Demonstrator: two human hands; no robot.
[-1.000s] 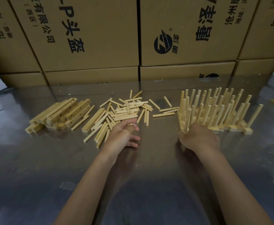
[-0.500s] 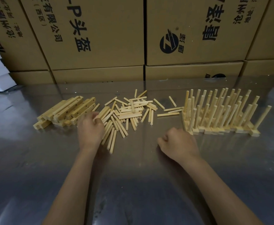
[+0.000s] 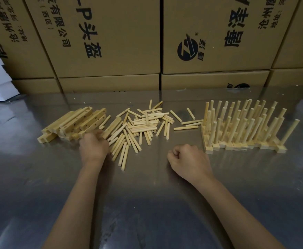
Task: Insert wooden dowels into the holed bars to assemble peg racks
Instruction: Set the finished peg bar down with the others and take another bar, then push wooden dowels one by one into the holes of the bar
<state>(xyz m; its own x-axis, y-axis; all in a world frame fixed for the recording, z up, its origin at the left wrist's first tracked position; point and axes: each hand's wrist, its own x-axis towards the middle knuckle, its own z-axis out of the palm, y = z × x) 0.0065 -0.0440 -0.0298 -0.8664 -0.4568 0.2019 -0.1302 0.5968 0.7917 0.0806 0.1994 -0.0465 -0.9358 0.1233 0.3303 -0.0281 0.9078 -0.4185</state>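
— Reaching left, our left hand (image 3: 93,147) curls on a holed bar (image 3: 111,129) beside the dowels (image 3: 143,126); right hand (image 3: 188,159) fisted, holding nothing.
— Cartons (image 3: 107,38) read "头盔"; racks (image 3: 244,130) stand right.

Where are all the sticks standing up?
In the head view, the finished peg racks stand on the right of the metal table, beyond the right hand.
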